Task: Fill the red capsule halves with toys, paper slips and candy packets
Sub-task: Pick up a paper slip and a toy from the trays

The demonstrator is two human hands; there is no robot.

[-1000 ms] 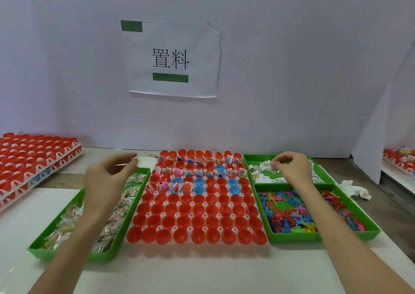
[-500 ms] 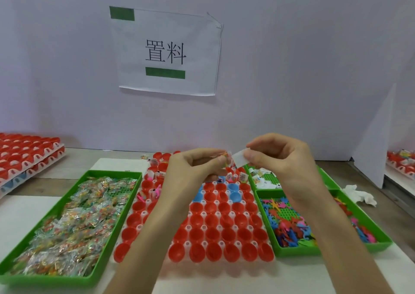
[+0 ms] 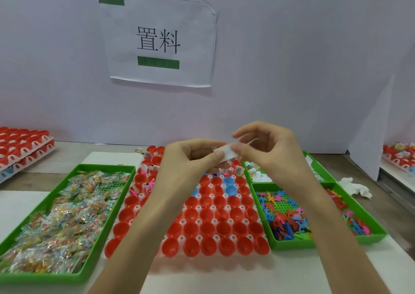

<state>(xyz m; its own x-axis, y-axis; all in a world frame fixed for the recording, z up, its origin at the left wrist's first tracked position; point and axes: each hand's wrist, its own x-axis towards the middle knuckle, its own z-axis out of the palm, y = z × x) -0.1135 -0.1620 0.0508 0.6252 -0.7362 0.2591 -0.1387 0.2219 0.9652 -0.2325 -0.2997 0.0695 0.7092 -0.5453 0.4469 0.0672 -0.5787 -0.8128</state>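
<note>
A white paper sheet [image 3: 158,39] pinned to the pale back wall reads "置料" in black between two green bars. Above the white rack of red plastic capsule halves [image 3: 207,228], the left hand [image 3: 190,158] and right hand [image 3: 274,152] meet, each pinching one end of a small white paper slip [image 3: 225,151] between thumb and forefinger, the right hand's other fingers loosely spread. Clear-wrapped candy packets [image 3: 67,215] fill the green plastic tray [image 3: 107,230] to the left, and small colourful plastic toys [image 3: 285,215] lie in another to the right.
</note>
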